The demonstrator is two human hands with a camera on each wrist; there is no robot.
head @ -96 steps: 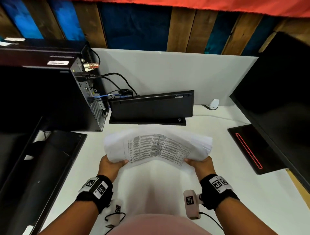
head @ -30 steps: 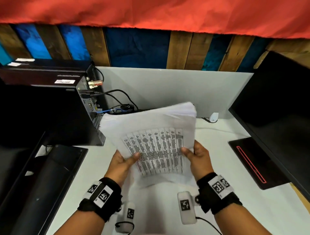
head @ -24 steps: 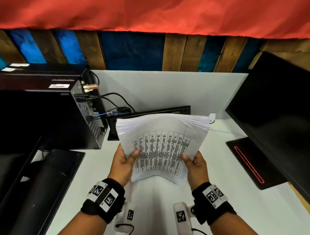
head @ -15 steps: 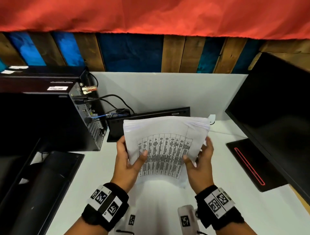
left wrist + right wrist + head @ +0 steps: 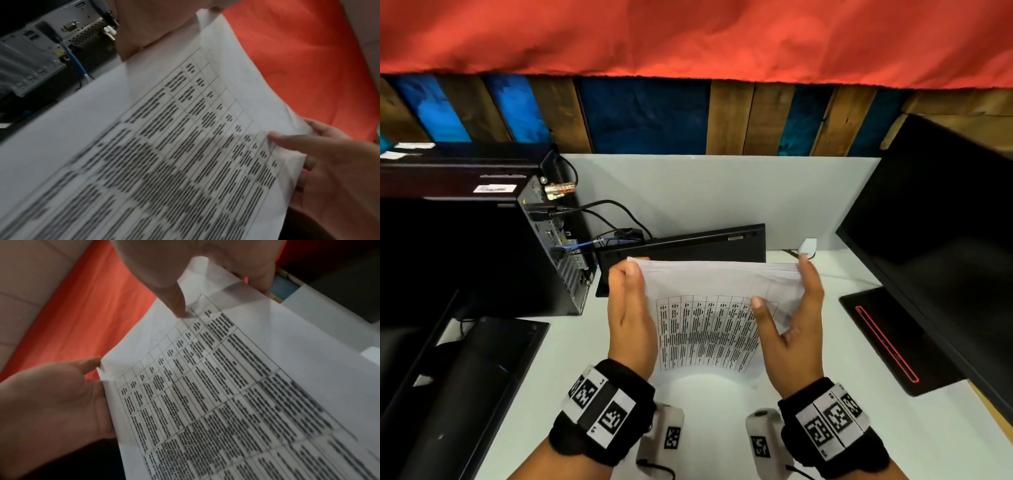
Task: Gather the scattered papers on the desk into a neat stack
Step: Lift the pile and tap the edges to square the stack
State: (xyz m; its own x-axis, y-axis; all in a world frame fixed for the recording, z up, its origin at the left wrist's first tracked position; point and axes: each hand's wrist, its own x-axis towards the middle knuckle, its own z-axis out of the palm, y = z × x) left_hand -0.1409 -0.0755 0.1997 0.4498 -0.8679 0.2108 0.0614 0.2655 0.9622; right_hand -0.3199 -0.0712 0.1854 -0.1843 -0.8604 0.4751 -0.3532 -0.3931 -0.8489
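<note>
A stack of white papers (image 5: 709, 329) with a printed table on its front sheet stands on edge on the white desk (image 5: 842, 431), leaning back a little. My left hand (image 5: 631, 315) lies flat against the stack's left edge with straight fingers. My right hand (image 5: 794, 329) is at the right edge, its thumb pressed on the front sheet and its fingers up behind the top corner. The left wrist view shows the printed sheet (image 5: 164, 146) and the right hand (image 5: 329, 162) on its far edge. The right wrist view shows the sheet (image 5: 226, 386) and the left palm (image 5: 51, 402).
A black computer tower (image 5: 476, 246) with cables (image 5: 613, 212) stands at the left. A black keyboard (image 5: 688, 243) leans on the white partition behind the papers. A dark monitor (image 5: 945, 257) and its base (image 5: 887, 339) are at the right, another screen (image 5: 448, 394) at the lower left.
Both hands have slid up from the stack's lower part to its side edges. The left thumb has come off the front sheet and that hand now lies flat against the edge.
</note>
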